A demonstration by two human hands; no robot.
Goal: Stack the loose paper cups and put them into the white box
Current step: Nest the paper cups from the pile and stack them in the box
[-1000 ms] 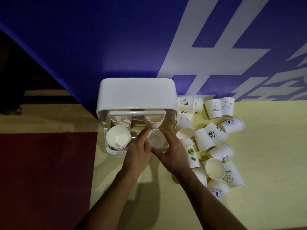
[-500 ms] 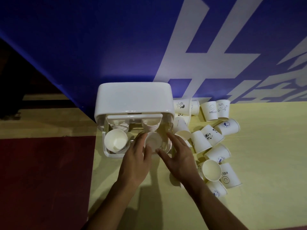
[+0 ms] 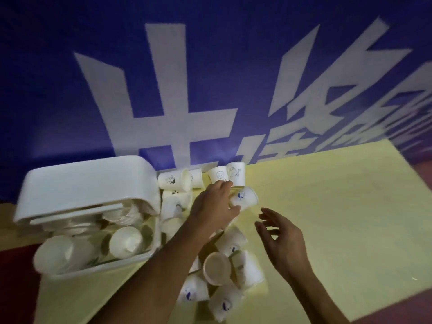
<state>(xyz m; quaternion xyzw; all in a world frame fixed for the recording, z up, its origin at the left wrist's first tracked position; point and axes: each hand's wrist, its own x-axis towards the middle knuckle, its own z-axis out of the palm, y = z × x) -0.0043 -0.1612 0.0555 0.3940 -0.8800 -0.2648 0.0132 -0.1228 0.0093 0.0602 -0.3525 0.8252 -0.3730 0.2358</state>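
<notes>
Reaching in from the lower left, the left hand [image 3: 214, 206] sits at frame centre, thumb and fingers curled round a tipped blue-print cup [image 3: 245, 197]. That cup lies just below two standing cups [image 3: 236, 173] at the banner's foot. The right hand [image 3: 281, 235] is right of centre, fingers spread and relaxed, holding nothing, over the yellow table [image 3: 339, 206]; it is near the gripped cup but apart from it. The white box [image 3: 100, 268] is at lower left, its lid [image 3: 81, 183] raised on the far side, with cup stacks [image 3: 126, 242] inside. Loose cups [image 3: 217, 267] are heaped at lower centre between the two forearms, and more lie just right of the lid. A blue banner [image 3: 210, 78] fills the top. The frame is motion-blurred.
</notes>
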